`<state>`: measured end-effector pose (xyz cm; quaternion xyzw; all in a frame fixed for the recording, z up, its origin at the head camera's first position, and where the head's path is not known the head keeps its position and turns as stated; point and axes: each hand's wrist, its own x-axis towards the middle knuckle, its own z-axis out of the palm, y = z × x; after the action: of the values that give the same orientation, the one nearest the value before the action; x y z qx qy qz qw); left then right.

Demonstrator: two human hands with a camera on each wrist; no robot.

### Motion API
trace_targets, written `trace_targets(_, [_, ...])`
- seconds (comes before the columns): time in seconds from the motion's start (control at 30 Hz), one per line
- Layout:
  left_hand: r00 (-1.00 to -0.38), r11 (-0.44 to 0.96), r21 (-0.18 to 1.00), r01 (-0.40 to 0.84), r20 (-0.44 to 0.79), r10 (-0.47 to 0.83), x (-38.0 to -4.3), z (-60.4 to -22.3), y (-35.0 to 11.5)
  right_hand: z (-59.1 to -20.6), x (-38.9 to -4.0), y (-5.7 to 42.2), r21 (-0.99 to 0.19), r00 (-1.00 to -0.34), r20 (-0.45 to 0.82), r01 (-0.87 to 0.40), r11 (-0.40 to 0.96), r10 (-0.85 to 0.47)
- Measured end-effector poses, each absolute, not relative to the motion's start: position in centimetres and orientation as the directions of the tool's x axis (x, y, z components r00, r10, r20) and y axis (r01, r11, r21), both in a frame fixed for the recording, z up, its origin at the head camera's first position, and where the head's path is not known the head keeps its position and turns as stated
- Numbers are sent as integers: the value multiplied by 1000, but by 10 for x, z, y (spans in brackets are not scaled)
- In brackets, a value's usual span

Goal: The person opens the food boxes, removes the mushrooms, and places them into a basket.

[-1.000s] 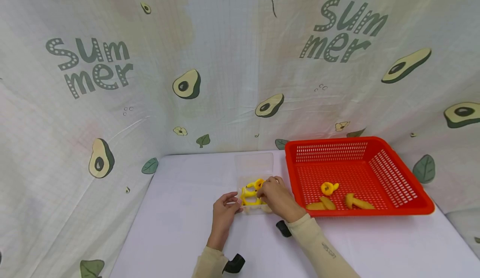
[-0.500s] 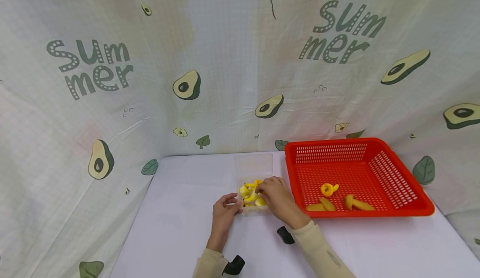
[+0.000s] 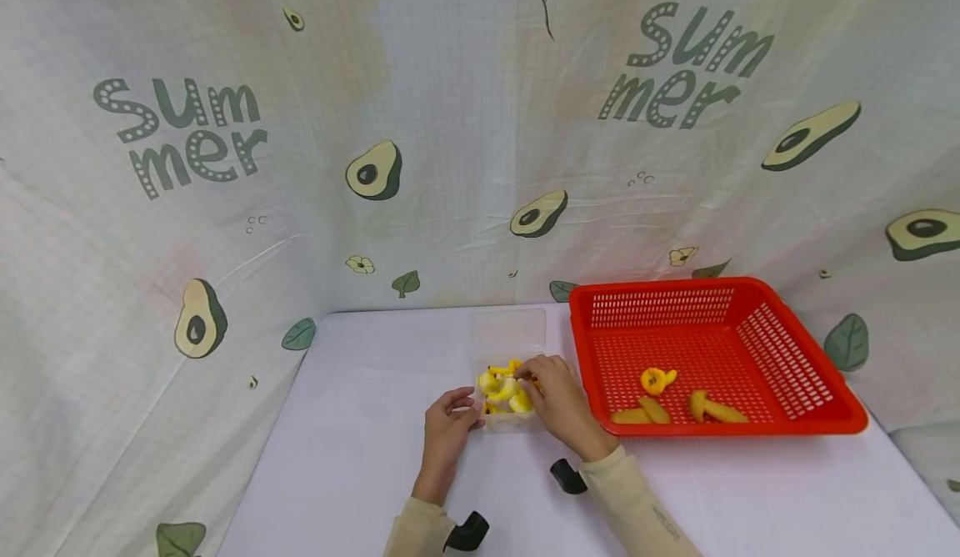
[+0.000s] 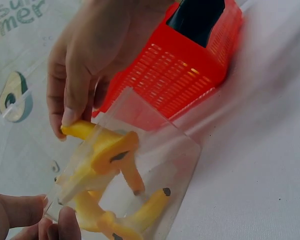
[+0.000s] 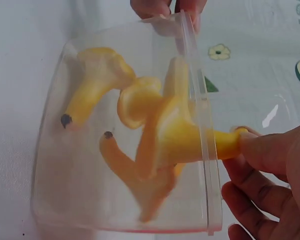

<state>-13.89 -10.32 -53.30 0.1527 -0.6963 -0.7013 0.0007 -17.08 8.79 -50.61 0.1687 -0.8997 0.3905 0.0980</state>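
A clear plastic box (image 5: pixel 50 185) holds several yellow mushrooms with dark stem ends, which look like toys. My left hand (image 3: pixel 447 432) is at the box's left side, and in the left wrist view its thumb and fingers pinch the rim. Over the box's right side is my right hand (image 3: pixel 561 403). Its thumb and index finger pinch the stem of one yellow mushroom (image 5: pixel 182 135), whose cap is inside the box while the stem tip sticks out past the rim. Another mushroom (image 5: pixel 92 85) lies deeper in the box. Box walls blur the lower pieces.
The clear lid (image 3: pixel 507 329) lies folded back behind the box. To the right stands a red basket (image 3: pixel 720 429) with a ring-shaped yellow mushroom (image 3: pixel 657 380) and several tan ones, including one mushroom (image 3: pixel 716 408) on its side. A patterned cloth (image 3: pixel 450 123) hangs behind the white table.
The yellow mushrooms in the box have shifted and lie differently than a second ago. My right hand has moved only slightly, and the left hand stays at the box's side.
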Motion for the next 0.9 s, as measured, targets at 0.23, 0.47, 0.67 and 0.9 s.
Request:
trace_targets(0.23, [-953,-38,977,-212,-215,-213,-140,-534,-104,-501,-174,87,-754,-944,287,-326,571,-160])
trace_targets(0.47, [-958,-63,979,-191,-201,-205,-138,-529,-104,-495,-175,91,-860,-961,243,-277,428,-134])
trace_targets(0.67, [-956,-63,978,-196,-205,-209,-137,-527,-104,-489,-171,96,-893,-968,222,-249,375,-115])
trace_targets(0.9, [-952,-49,975,-215,-220,-211,-138,-527,-103,-478,-165,112,-858,-945,320,-322,401,-73])
